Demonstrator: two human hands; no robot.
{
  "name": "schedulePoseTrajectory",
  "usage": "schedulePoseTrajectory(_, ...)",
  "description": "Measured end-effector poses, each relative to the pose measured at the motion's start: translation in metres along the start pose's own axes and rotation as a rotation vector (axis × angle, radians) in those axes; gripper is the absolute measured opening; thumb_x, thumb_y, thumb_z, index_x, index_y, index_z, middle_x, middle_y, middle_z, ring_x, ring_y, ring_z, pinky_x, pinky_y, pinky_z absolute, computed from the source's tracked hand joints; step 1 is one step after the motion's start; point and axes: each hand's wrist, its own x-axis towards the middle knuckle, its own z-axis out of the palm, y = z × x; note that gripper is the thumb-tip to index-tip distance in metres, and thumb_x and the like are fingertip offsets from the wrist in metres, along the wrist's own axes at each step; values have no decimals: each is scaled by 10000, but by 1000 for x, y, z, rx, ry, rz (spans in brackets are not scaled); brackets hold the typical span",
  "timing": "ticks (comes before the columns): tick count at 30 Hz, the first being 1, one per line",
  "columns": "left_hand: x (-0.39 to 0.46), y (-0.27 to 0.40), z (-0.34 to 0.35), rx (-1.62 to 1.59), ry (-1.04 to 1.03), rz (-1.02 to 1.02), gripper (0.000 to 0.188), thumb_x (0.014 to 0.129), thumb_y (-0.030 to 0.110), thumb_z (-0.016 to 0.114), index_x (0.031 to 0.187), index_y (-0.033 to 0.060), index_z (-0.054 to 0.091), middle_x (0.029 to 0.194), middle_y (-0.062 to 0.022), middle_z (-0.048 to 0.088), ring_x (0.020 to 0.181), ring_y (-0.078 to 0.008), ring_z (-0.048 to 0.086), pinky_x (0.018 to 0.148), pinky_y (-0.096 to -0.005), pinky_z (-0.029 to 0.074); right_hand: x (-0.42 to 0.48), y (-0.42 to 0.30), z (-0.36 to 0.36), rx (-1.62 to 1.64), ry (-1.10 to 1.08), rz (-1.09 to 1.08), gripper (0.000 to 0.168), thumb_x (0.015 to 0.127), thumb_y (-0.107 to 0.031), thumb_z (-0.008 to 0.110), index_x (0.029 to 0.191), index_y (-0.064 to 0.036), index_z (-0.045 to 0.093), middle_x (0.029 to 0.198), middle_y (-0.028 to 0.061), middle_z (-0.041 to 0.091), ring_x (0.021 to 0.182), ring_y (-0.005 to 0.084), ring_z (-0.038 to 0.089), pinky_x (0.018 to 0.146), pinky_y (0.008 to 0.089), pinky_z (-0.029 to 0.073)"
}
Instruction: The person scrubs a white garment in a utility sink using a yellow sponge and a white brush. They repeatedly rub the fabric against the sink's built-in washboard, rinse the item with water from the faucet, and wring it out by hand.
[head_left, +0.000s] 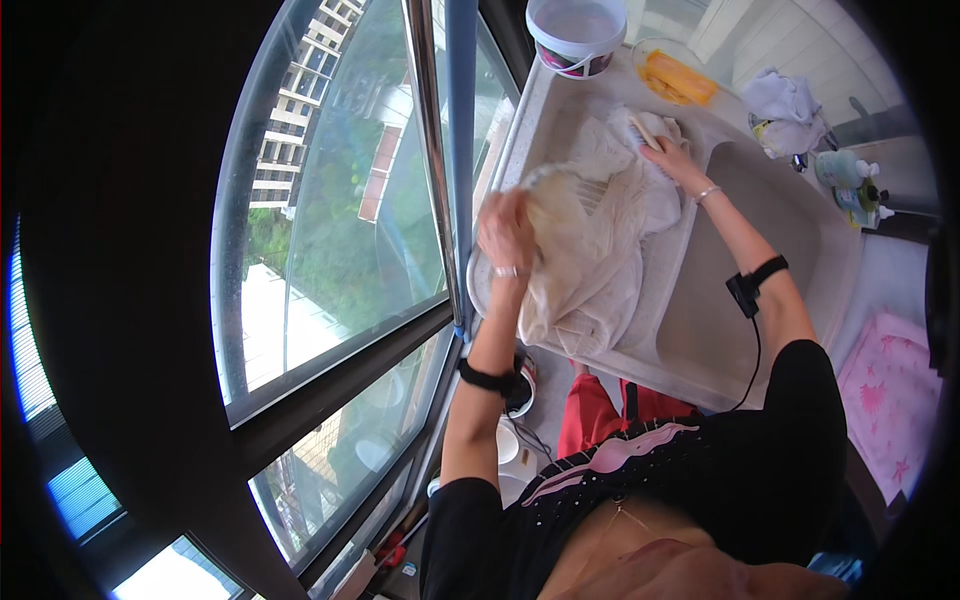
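Wet, pale fabric (592, 262) lies crumpled over the ribbed washboard part of a laundry sink (679, 277). My left hand (508, 229), slightly blurred, grips an edge of this fabric at the sink's left side. In my right hand (670, 161) is a scrub brush (645, 133) with a light handle, its bristles against the white part of the fabric near the back. The fabric's front end hangs near the sink's front rim. The fingertips of my left hand are partly hidden by the cloth and blur.
A white plastic bucket (576, 37) stands on the back left corner. Beside it are an orange packet (679, 77), a white cloth (784, 109) draped over the faucet area, and pump bottles (844, 171). The deep basin lies right of the washboard; a window borders the left.
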Motion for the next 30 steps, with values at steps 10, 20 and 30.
schedulePoseTrajectory(10,-114,51,102,285,-495,83,596,728,165,634,1299,135,465,1169,-201,509,1082,-361,517,878,-493,434,-39,66,-7,-19,306,101,541,833,-424,605,1166,-3,538,1057,216,611,934,287,607,781,335,466)
schedulePoseTrajectory(20,-182,6,28,-76,-530,89,231,761,30,585,963,72,692,954,-144,624,874,-316,622,776,-415,503,-107,-3,63,-796,-267,-545,588,832,-414,590,1374,-261,421,1066,101,599,850,281,573,748,414,491)
schedulePoseTrajectory(30,-198,-6,33,-229,-333,147,202,724,17,628,909,45,703,974,-142,653,896,-317,618,811,-389,487,-150,-17,88,-681,-336,-625,534,855,-367,582,1363,-280,440,1361,99,452,1064,342,541,883,479,457)
